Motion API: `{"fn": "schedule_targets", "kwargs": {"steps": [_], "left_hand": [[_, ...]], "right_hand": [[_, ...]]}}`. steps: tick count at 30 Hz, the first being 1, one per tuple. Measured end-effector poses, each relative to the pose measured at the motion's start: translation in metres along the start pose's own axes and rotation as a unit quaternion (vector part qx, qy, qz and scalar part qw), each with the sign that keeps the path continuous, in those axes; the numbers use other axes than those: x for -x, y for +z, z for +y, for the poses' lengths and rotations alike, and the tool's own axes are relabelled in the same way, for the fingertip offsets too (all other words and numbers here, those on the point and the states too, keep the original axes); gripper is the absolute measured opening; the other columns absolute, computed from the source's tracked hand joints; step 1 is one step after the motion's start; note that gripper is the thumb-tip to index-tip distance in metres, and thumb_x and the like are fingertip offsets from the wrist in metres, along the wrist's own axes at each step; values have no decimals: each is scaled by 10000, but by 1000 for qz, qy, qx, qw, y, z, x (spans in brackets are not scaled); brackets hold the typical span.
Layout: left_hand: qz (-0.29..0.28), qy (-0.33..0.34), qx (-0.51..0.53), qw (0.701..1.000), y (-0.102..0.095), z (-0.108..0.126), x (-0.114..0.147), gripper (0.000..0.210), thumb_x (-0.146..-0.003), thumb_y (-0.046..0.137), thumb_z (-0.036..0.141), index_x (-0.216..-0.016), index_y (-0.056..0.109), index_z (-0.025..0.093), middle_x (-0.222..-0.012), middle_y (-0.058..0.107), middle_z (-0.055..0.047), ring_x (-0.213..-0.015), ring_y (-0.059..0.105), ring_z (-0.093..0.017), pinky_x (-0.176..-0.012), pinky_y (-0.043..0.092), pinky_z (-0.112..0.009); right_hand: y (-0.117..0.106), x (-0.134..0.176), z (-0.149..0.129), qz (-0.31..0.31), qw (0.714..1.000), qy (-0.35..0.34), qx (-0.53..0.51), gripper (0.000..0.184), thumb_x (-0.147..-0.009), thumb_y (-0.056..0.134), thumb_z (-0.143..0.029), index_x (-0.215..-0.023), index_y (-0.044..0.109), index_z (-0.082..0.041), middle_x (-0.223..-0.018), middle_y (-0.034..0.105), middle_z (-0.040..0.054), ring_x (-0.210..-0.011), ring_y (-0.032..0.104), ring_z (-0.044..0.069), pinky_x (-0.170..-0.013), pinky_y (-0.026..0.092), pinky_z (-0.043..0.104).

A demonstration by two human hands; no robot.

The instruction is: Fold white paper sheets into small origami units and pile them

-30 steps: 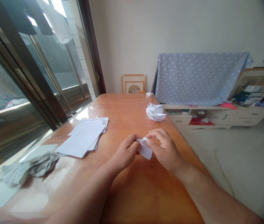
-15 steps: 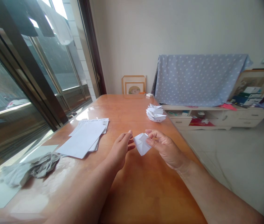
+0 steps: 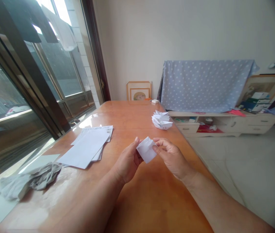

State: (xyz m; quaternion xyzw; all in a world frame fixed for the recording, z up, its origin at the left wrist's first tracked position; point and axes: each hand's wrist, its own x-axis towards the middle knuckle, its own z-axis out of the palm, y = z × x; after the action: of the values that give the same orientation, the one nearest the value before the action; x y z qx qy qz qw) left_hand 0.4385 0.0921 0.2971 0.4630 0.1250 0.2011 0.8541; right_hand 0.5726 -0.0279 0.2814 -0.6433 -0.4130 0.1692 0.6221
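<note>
A small piece of white paper folded into a diamond shape is held up above the table between my two hands. My left hand grips its left edge, thumb in front and fingers tucked behind. On the opposite side, the thumb and fingers of my right hand pinch the right corner. Farther along the table, near its right edge, sits a cluster of folded white paper boats. To the left lies a stack of white paper sheets, some with writing along the top.
A grey crumpled cloth lies on the wooden table at the left. A small white box stands at the far end. Beyond the right edge is a low white cabinet with a polka-dot cloth above it.
My left hand has closed onto the left side of the folded paper, where before its fingers were apart from it. The paper has turned slightly, and the whole view has shifted a little.
</note>
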Motion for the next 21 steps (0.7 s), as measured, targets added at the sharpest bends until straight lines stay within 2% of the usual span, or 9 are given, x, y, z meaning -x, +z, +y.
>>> {"fn": "schedule_targets", "kwargs": {"steps": [4,8,12,15,18,21], "left_hand": [[-5,40,-71,997,3,0,4,379,-853,727,425,-1114,669,157,-1029,672,-85,-912,591,-184,-810,448,-304],[16,57,-123,991,0,-4,4,406,-821,767,365,-1155,670,155,-1040,685,-85,-900,586,-176,-819,432,-304],[26,56,-154,986,-2,-4,3,393,-834,740,398,-1128,703,141,-993,707,-94,-865,589,-184,-794,435,-309],[19,54,-172,983,0,-2,4,388,-819,751,398,-1109,723,143,-995,721,-95,-864,598,-190,-782,439,-304],[12,49,-188,981,3,0,6,364,-811,760,394,-1080,739,151,-996,729,-87,-872,609,-194,-787,447,-303],[13,44,-196,979,5,0,8,360,-802,767,397,-1066,743,153,-971,732,-82,-865,617,-199,-790,453,-307]], "right_hand": [[1,-1,4,12,1000,24,-13,277,-882,649,-502,-933,680,-232,-1071,705,47,-928,627,227,-842,466,372],[1,-2,8,4,999,46,-19,289,-877,653,-504,-920,667,-219,-916,697,36,-851,615,214,-792,470,363],[0,-3,10,6,998,35,-44,273,-842,712,-459,-968,637,-229,-959,669,30,-890,604,205,-811,478,353],[-3,-4,8,7,996,29,-86,327,-821,743,-427,-1057,623,-235,-1032,657,44,-968,601,215,-843,478,352],[-4,-4,4,-25,991,47,-126,338,-839,726,-429,-1092,623,-230,-1014,669,47,-906,606,202,-799,474,343],[-4,-3,1,-44,989,59,-130,291,-864,693,-444,-1038,656,-214,-958,684,43,-826,586,183,-744,452,328]]}}
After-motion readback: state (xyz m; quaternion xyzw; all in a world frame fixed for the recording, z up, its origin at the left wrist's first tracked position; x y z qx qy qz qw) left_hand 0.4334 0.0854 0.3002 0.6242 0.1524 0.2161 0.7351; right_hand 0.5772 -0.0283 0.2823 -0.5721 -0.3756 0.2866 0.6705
